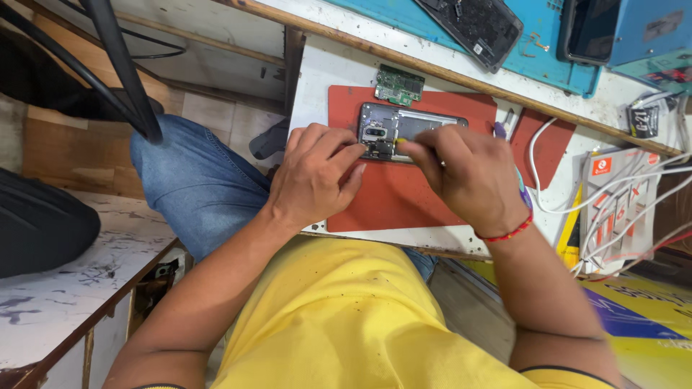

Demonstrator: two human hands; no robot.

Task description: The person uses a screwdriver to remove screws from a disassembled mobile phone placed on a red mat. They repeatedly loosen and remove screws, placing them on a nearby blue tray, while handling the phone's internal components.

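opened phone [404,130] lies flat on red mat [404,194], back off, insides bare. looks light, stiff, fragile; best held by frame edges. left hand [317,176] fingertips pin its end. right hand [468,176] curled, pinching thin tool w/ yellow bit [401,141] over board. green circuit board [398,84] just beyond.

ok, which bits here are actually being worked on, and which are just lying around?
In use: opened phone, left hand, right hand, red mat.

Lying about: green circuit board, second phone, white cables, blue tray.
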